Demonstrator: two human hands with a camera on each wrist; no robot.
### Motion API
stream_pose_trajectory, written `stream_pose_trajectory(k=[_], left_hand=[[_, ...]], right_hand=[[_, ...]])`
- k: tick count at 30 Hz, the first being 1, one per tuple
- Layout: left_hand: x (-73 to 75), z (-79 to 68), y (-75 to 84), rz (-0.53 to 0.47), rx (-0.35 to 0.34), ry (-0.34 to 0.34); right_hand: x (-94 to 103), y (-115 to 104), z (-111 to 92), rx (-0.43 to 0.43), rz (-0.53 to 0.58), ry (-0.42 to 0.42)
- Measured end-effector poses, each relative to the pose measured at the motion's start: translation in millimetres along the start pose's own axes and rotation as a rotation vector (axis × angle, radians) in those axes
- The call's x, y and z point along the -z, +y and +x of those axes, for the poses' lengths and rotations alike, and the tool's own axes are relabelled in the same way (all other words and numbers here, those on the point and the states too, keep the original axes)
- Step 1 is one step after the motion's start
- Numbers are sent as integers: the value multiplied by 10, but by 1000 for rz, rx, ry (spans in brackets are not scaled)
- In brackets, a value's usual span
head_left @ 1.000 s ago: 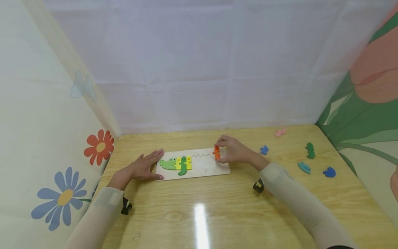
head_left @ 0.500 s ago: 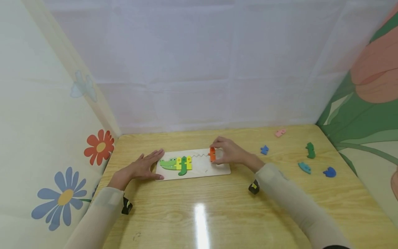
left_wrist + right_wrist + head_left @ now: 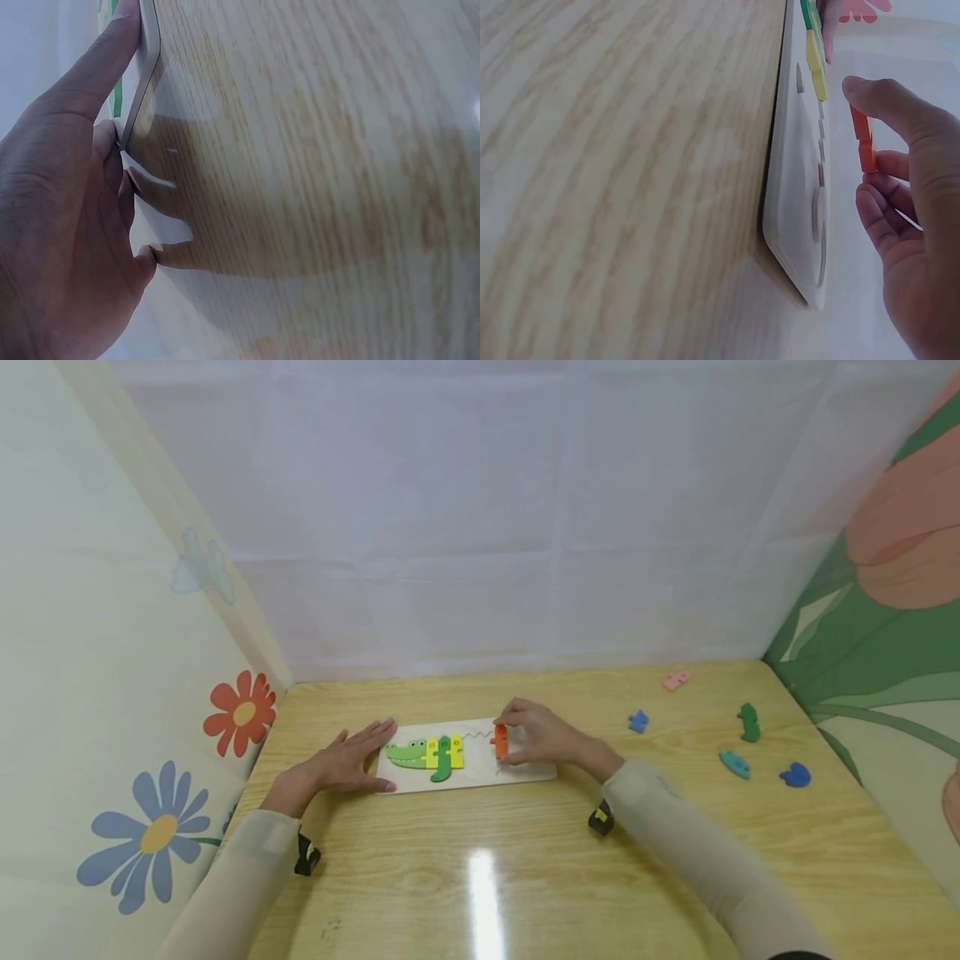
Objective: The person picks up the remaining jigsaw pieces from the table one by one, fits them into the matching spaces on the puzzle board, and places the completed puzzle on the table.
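Puzzle piece (image 3: 501,742) in right hand (image 3: 546,735)

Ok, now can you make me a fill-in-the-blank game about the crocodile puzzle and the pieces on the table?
1. The puzzle piece pinched by the right hand is coloured ____.
2. On the board, the green leg piece sits between two ____ neighbours.
3. The loose piece farthest back on the table is ____.
4. Counting all the loose pieces lying off the board, you get ____.

Missing words: orange; yellow; pink; five.
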State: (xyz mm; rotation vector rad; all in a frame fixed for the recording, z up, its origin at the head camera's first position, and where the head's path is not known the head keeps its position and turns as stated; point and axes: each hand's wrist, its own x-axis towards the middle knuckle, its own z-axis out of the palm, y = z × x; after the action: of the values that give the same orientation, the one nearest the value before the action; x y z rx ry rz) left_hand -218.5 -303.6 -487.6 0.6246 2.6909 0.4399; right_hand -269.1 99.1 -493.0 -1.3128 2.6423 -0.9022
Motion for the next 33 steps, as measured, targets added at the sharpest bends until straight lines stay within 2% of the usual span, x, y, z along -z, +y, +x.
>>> stream_pose_trajectory(k=[26,33], left_hand=[[2,1,0,-9,-7,4],[2,0,-6,-6,-11,6]], right_hand=[[-235,-102,157,46,-42,-5],[-276,-134,200,32,-61,-13]])
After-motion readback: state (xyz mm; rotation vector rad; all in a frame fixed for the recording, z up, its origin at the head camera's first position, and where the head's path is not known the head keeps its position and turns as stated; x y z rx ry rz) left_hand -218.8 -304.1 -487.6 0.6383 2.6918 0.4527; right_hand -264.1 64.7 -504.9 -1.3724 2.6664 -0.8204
